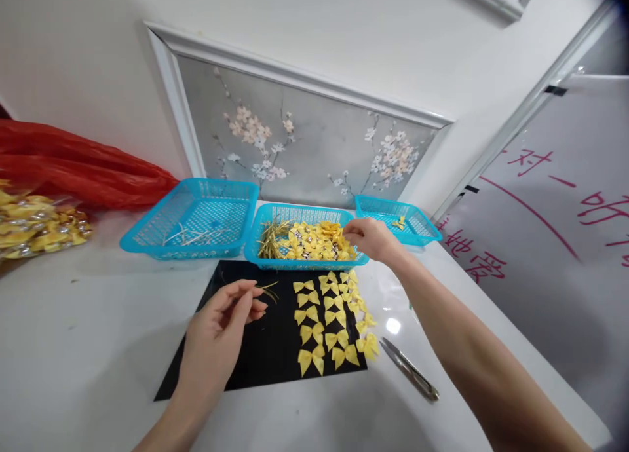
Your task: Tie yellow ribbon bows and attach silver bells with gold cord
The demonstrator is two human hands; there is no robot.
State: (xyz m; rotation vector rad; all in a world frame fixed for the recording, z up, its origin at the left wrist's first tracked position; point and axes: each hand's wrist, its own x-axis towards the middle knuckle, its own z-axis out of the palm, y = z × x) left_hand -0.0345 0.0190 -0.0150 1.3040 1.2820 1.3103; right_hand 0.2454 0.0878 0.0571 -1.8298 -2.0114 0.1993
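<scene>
My left hand (pixel 228 318) is closed in a pinch over the black mat (pixel 260 367), holding a few thin gold twist ties (pixel 269 293) whose ends stick out past the fingertips. My right hand (pixel 371 237) reaches over the right side of the middle blue basket (pixel 307 264), its fingers bent down at the yellow bows (pixel 314 241) inside. Whether those fingers grip a bow is hidden. More gold twist ties (pixel 272 239) lie in the left end of that basket. Yellow ribbon bows (pixel 310 334) lie in columns on the mat's right part, some past its edge.
Silver thread snips (pixel 409 368) lie right of the mat. A left blue basket (pixel 216 209) holds white strips (pixel 194 234); a right blue basket (pixel 417 216) holds a yellow bow (pixel 399 223). Bagged bows (pixel 39 223) and red plastic (pixel 83 164) sit far left. A whiteboard (pixel 555 255) stands right.
</scene>
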